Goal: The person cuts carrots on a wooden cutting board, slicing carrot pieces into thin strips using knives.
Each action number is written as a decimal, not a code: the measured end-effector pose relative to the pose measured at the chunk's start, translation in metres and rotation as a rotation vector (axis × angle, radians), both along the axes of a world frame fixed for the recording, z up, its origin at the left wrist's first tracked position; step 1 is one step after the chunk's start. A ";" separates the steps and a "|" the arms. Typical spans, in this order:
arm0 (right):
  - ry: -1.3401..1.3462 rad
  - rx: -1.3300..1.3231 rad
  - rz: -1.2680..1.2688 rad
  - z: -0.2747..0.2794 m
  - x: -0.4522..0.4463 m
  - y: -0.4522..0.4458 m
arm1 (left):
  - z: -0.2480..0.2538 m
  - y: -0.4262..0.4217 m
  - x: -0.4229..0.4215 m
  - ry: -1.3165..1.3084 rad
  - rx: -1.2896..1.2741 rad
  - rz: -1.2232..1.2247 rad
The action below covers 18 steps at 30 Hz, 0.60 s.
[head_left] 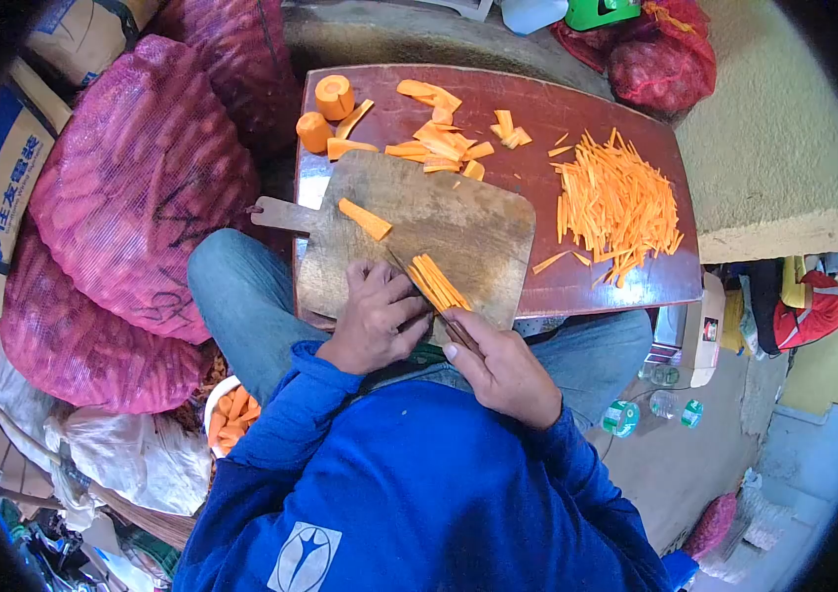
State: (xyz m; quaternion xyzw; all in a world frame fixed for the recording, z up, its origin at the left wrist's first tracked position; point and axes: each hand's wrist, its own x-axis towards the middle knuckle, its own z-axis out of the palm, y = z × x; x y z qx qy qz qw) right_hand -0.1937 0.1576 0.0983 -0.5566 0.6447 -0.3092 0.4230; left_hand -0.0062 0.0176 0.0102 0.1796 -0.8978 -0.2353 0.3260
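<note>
"What is in the right hand (506, 370)?"

"A knife (461, 333). The hand is closed around its handle, and the blade points up and to the left, over the chopping board (483, 217)."

"And the left hand (377, 314)?"

"Its fingers are bent and close together, down on the low part of the board, just left of the blade. I can't tell if there is something under them."

"Where are the carrot bits?"

"A little bunch of carrot sticks (439, 283) lies on the board, just right of the blade. One carrot slice (365, 219) lies higher up, near the middle of the frame."

"What about the red bench (577, 107)?"

"The board sits on its left side. A big orange pile of thin strips (616, 202) is on the right side. Up at the top, I see flat carrot pieces (442, 141), and two fat chunks (334, 97) are at the top left corner."

"Any more carrots?"

"Yes, in a white tub (211, 419) in the lower left of the frame. Big pink net bags (143, 178) are piled in the upper left."
</note>
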 end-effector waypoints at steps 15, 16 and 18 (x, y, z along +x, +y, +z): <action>0.210 -0.032 0.082 0.009 0.000 -0.002 | 0.002 0.001 -0.001 -0.033 -0.004 0.014; 0.206 -0.032 0.082 0.008 -0.001 -0.002 | 0.002 0.001 -0.001 -0.018 -0.022 0.019; 0.228 -0.003 0.107 0.007 -0.004 -0.002 | 0.001 0.001 -0.001 -0.020 -0.024 0.015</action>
